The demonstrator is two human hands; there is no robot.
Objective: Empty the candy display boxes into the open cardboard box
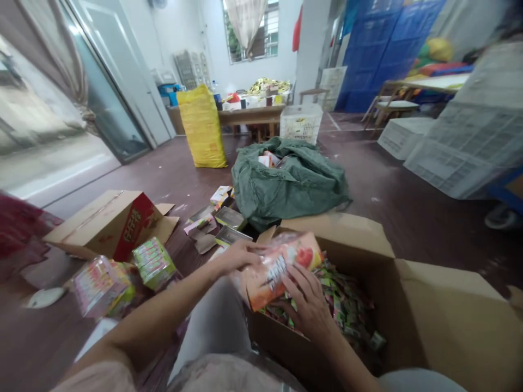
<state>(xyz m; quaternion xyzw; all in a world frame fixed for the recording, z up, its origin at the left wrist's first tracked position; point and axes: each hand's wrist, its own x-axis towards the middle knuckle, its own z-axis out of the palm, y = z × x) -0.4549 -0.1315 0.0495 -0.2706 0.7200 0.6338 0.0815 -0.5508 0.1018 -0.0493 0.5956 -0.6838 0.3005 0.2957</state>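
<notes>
Your left hand [235, 256] and right hand [308, 302] each grip the orange box [278, 269] over the open carton [429, 305] of sweets [347, 305]; tilt it and contents could spill.

Open carton [429, 310] (full of sachets [347, 305]) lies before the sack [290, 185], with stacked packs [153, 264] to its left

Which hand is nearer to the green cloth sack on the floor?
Left. The left hand grips the orange packet on the side facing the green sack; the right hand holds its near side.
</notes>
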